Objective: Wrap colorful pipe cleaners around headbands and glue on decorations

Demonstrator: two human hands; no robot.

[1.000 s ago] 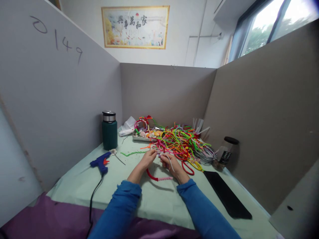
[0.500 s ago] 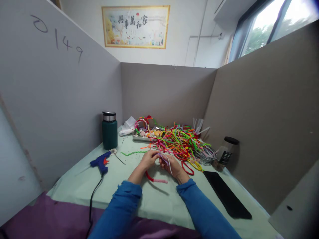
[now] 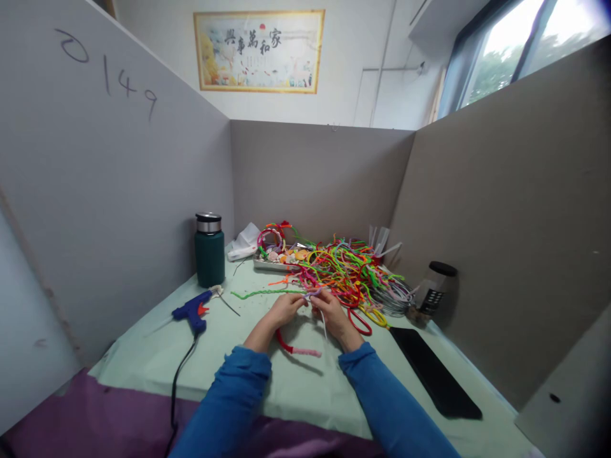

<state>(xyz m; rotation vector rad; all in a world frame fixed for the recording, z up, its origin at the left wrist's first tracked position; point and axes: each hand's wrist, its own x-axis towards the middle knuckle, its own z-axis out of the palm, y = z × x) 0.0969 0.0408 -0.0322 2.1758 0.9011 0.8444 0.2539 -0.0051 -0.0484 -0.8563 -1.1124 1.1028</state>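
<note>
My left hand (image 3: 285, 310) is closed, its fingertips pinched at the left end of a purple pipe cleaner (image 3: 314, 294). My right hand (image 3: 333, 313) pinches the same pipe cleaner from the other side, a small gap between the two hands. A thin white strand (image 3: 325, 326) hangs from the right fingers toward the table. Below my left hand, a curved piece wrapped in red and pink pipe cleaner (image 3: 305, 352) reaches out to the right; its upper part disappears behind the hand, so I cannot tell whether it is gripped.
Past my hands lies a tangled heap of coloured pipe cleaners (image 3: 344, 267), beside a metal tray (image 3: 274, 266) of shells. A blue glue gun (image 3: 193, 312) and a green bottle (image 3: 210, 257) are on the left. Scissors (image 3: 360, 322), a black slab (image 3: 434, 372) and a jar (image 3: 432, 292) occupy the right.
My hands have drawn slightly apart, and the purple pipe cleaner now stretches between the fingertips. The white strand hangs straighter. The red and pink piece has shifted slightly downward.
</note>
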